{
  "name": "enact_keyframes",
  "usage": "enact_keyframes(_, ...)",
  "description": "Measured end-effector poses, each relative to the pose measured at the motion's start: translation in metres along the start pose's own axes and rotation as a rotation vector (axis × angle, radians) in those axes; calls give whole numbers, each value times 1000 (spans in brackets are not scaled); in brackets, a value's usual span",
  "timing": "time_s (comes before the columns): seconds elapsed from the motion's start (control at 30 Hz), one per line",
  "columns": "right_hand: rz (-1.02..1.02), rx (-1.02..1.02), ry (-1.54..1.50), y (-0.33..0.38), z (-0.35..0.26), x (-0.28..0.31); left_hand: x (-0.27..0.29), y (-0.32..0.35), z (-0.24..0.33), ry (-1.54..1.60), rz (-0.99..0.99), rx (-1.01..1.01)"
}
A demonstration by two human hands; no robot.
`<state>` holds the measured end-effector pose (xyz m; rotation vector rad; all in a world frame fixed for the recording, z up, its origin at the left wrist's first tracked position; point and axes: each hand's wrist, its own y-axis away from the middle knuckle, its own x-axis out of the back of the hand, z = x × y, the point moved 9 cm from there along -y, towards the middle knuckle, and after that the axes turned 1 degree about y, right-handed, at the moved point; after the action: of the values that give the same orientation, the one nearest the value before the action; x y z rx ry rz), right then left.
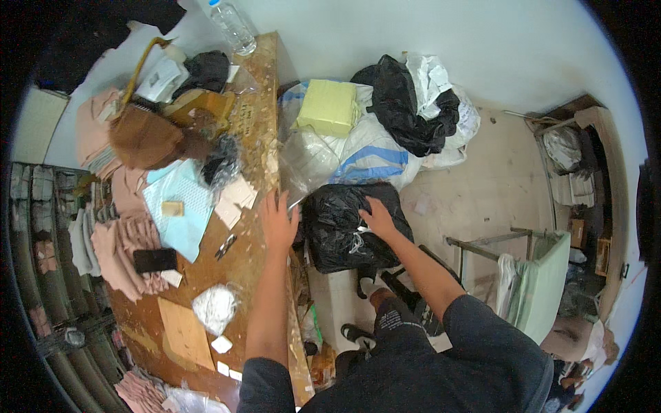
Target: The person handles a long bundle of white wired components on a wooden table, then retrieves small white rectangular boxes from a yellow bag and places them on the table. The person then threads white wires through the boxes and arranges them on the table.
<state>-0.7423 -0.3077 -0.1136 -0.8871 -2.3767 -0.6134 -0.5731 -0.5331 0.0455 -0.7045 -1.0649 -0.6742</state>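
My left hand (278, 221) is open over the right edge of the worn wooden table (265, 110), fingers apart. Beside its fingertips hangs a sheet of clear plastic (303, 168); whether they touch, I cannot tell. To the right, my right hand (378, 219) rests with spread fingers over a squarish bundle wrapped in black plastic (330, 241). White string (357, 242) lies on the bundle's top, close to the thumb. Left of my left hand are pale card pieces (237, 199) and small thread snips (225, 246).
Folded pink garments (127, 244), a black phone (155, 259), a light-blue padded sheet (180, 206) and a white string ball (214, 310) cover the table. Behind the bundle, sacks (372, 155) carry a yellow stack (327, 108). A metal rack with green cloth (544, 289) stands at right.
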Motion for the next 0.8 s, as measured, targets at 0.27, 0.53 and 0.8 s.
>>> enact_keyframes(0.27,115,-186,9,-246,100,-21,-13,-14,3,-104,-53,81)
enact_keyframes(0.53,271,-434,-294,-412,168,-34,-21,-13,-4,-154,-139,157)
enact_keyframes(0.8,470,-648,-967,-464,179,-81,-20,-11,-8,-118,-170,169)
